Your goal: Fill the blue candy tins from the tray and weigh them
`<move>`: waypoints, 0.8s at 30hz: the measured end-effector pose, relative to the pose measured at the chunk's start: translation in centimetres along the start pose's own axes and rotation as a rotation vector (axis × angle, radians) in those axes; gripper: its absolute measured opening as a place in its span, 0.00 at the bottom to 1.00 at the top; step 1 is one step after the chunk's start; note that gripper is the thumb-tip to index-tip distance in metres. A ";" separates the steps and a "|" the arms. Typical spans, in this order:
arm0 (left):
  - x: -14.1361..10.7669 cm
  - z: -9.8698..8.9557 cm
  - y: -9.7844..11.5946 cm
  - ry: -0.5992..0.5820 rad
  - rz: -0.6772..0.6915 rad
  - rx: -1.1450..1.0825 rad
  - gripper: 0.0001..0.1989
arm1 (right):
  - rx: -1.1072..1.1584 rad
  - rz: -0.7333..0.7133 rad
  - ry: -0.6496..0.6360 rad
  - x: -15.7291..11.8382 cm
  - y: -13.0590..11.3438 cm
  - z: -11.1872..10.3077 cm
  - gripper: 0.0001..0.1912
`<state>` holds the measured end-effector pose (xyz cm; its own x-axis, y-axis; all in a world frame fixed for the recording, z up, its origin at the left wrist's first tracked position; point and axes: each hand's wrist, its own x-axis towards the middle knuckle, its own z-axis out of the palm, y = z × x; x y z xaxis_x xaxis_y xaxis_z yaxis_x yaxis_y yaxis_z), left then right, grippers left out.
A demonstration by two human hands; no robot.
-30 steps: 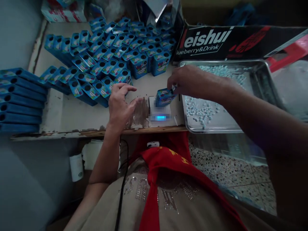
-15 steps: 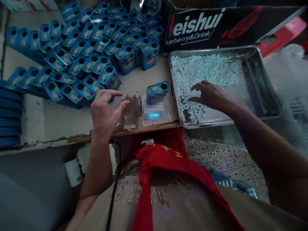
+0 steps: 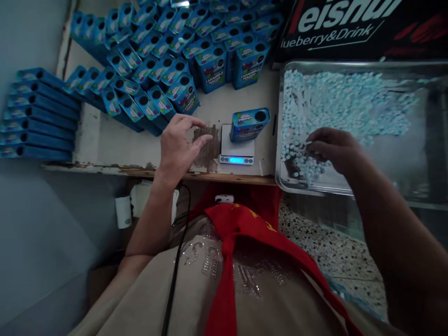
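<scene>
My left hand hovers left of the scale, thumb and fingers apart, holding nothing. On the small digital scale, whose display glows blue, stands a blue candy box with a round dark hole in its top. My right hand is over the metal tray, fingertips pinched together around a small pale candy at the near left of the pile. Light blue candies spread across the tray's left and middle. The scale's digits are too blurred to read.
Many blue boxes stand in rows at the back left, and more lie stacked at the far left. Behind the tray is a black printed carton. The worn wooden table edge runs in front of me.
My right hand's fingers have closed from a spread pose into a pinch among the candies. My left hand keeps its open shape. The camera view has shifted, so the table contents appear farther right.
</scene>
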<state>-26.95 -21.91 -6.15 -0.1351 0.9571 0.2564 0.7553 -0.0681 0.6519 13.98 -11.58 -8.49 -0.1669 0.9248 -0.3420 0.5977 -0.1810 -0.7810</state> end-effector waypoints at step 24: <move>-0.8 0.6 -2.2 -0.026 -0.085 -0.147 0.11 | -0.867 -0.515 -0.219 -0.4 -20.5 1.4 0.06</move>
<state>-28.15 -22.37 -8.20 -0.1764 0.9680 0.1788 0.6397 -0.0253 0.7682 0.73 -8.73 6.96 -0.6501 0.7250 -0.2276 0.7588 0.6037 -0.2445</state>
